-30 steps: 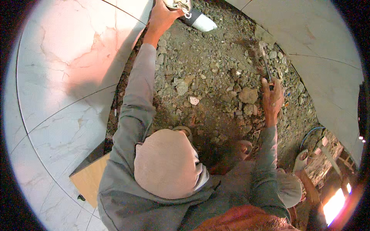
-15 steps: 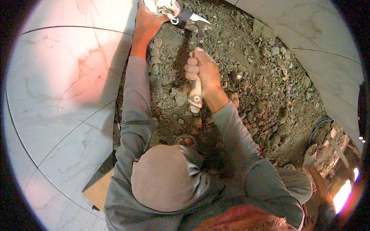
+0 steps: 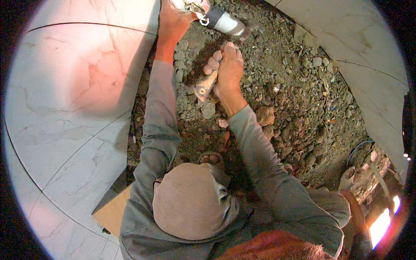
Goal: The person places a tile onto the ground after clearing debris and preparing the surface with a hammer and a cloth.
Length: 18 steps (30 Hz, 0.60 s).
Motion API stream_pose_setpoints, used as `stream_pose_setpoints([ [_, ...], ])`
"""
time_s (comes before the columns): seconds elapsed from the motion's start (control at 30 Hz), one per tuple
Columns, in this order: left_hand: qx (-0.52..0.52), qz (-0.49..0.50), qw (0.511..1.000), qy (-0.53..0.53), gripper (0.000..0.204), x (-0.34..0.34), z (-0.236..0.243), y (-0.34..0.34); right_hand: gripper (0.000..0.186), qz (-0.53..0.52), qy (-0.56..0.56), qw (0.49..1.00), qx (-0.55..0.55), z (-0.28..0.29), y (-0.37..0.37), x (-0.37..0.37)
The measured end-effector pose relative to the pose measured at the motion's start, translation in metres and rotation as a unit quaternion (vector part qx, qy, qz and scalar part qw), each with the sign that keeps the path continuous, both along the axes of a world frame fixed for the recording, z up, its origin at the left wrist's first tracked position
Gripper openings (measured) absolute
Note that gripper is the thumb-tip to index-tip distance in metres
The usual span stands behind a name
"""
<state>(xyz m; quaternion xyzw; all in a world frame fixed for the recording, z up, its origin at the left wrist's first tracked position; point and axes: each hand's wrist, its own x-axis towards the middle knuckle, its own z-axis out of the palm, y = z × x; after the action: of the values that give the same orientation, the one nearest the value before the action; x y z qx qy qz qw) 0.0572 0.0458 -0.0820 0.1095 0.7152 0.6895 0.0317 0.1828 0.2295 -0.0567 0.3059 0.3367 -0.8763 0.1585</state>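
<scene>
At the top, my left hand (image 3: pixel 175 24) grips a crumpled white object with a loop (image 3: pixel 190 6); beside it lies a white tapered piece with a dark band (image 3: pixel 227 22). My right hand (image 3: pixel 225 69) is closed round the pale wooden handle (image 3: pixel 203 86) of a hammer. The hammer's head (image 3: pixel 251 31) is motion-blurred near the white piece's tip; whether they touch I cannot tell. Under both hands is rough ground of soil and stones (image 3: pixel 303 104).
Large marbled tiles (image 3: pixel 78 78) border the soil at left and more (image 3: pixel 364 52) at right. A wooden board (image 3: pixel 110 212) lies lower left. A sandaled foot (image 3: pixel 210 159) shows below my hands; another (image 3: pixel 346 177) is at lower right, beside a thin blue hose (image 3: pixel 359 145).
My right hand has moved from the right side up and left to the white piece, swinging the hammer. Since half a second ago its handle has tilted. My left hand stays at the top.
</scene>
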Motion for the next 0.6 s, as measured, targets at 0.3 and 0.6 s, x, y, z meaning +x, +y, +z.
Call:
stream_pose_setpoints([
  [0.3, -0.041, 0.229, 0.966, 0.115, 0.069, 0.019, 0.017, 0.034, 0.018, 0.049, 0.026, 0.998, 0.008, -0.008, 0.004, -0.008],
  [0.6, -0.095, 0.261, 0.955, 0.104, 0.073, 0.018, 0.022, 0.032, 0.016, 0.104, 0.02, 0.994, -0.027, -0.004, 0.015, -0.018],
])
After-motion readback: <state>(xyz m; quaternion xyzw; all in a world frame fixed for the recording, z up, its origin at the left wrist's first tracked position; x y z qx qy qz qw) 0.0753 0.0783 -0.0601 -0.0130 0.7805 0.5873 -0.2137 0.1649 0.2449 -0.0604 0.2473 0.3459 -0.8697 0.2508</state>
